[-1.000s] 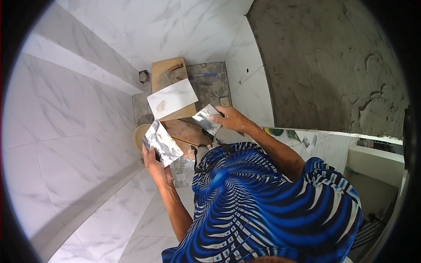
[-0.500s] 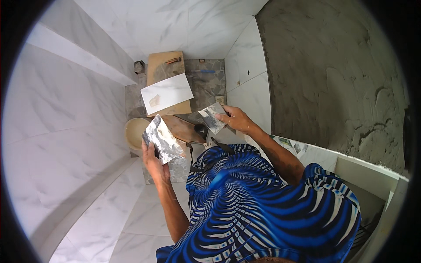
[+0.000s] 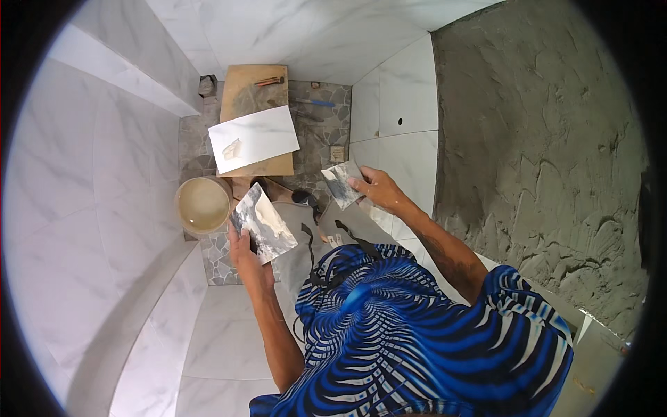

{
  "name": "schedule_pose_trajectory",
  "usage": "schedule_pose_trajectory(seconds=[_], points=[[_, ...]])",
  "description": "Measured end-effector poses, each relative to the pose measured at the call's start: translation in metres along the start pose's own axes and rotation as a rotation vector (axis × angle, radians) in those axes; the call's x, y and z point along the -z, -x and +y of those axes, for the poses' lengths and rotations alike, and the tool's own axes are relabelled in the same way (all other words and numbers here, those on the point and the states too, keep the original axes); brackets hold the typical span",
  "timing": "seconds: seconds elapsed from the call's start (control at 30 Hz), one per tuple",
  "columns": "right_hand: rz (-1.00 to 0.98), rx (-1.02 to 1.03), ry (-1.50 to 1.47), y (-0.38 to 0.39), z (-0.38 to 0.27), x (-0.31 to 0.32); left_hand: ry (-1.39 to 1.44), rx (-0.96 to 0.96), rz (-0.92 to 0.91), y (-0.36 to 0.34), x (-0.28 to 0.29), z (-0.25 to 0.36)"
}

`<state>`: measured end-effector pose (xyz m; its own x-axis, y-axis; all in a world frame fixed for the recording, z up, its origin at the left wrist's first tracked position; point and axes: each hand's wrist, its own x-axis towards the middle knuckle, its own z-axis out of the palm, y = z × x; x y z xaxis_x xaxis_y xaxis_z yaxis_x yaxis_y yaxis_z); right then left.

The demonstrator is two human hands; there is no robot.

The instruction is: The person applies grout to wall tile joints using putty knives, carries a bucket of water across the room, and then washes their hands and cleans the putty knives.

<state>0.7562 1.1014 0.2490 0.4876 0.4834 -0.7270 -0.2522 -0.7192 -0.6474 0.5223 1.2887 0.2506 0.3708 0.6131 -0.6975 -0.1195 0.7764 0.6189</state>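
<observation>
My left hand (image 3: 248,251) grips a metal plate (image 3: 265,224) smeared with pale paste. My right hand (image 3: 377,186) holds a smaller squarish metal blade (image 3: 338,181), also smeared, thumb on top. The two pieces are apart. Beside my left hand stands a round cream bucket (image 3: 203,203) with pale liquid inside. Beyond my hands, a white marbled tile piece (image 3: 260,132) with a small beige item on it lies across a brown board (image 3: 254,95). An orange-and-black cutter (image 3: 268,82) is on the board.
Marbled wall tiles (image 3: 69,174) rise left and behind. At right is a large grey cement-coated surface (image 3: 521,125) beside a tiled strip. The mosaic floor (image 3: 193,142) holds a blue-handled tool (image 3: 318,102) and a square drain (image 3: 337,153). Dark footwear (image 3: 306,201) shows below my hands.
The view has shifted, bringing the bucket and more of the cement surface into sight. Both hands keep their pieces; the right-hand blade has tilted slightly.
</observation>
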Motion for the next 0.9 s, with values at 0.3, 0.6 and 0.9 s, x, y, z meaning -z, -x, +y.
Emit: schedule_pose_trajectory(seconds=[0.3, 0.6, 0.9], points=[[0.139, -0.078, -0.052, -0.046, -0.087, -0.089, -0.044, 0.061, -0.112, -0.139, 0.031, 0.120], [0.267, -0.057, -0.044, -0.038, -0.150, -0.108, -0.113, 0.090, -0.131, -0.196, 0.024, 0.217], [0.351, -0.024, -0.061, -0.011, -0.168, -0.096, -0.133, 0.096, -0.305, -0.172, -0.029, 0.245]])
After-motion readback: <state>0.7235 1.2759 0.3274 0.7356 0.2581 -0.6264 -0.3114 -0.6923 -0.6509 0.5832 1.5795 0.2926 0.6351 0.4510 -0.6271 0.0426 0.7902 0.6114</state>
